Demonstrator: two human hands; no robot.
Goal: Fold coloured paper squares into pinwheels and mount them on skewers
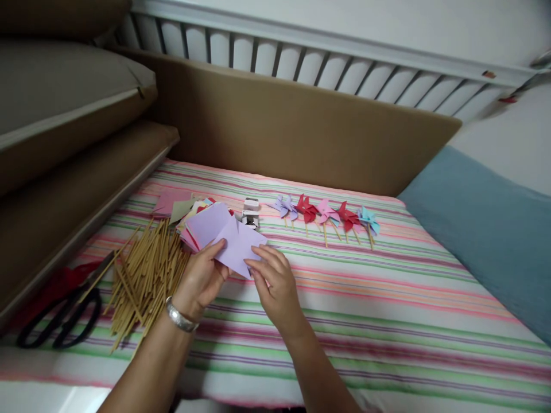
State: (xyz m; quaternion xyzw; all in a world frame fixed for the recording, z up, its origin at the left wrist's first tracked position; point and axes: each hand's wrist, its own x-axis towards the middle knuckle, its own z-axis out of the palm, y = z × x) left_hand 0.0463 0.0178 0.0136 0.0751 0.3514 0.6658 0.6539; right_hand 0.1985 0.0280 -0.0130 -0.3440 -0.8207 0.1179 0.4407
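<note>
A purple sheet of paper (238,248) with cuts in it is held between my two hands, above the striped cloth. My left hand (205,274), with a silver bracelet at the wrist, grips its left edge, thumb on top. On the right edge, my right hand (274,279) pinches the sheet between thumb and fingers. Just behind it lies a stack of coloured paper squares (209,222), purple on top. A pile of thin wooden sticks (150,281) spreads left of my left hand. Beyond the sheet are small boxes (250,213) with something shiny in the nearer one.
Several paper pinwheels (327,212) on sticks lie in a row at the back right. Black-handled scissors (73,310) rest at the left beside a red item (51,289). Brown cushions (77,103) are piled at the left, and a brown panel (293,129) stands behind the striped cloth (387,275).
</note>
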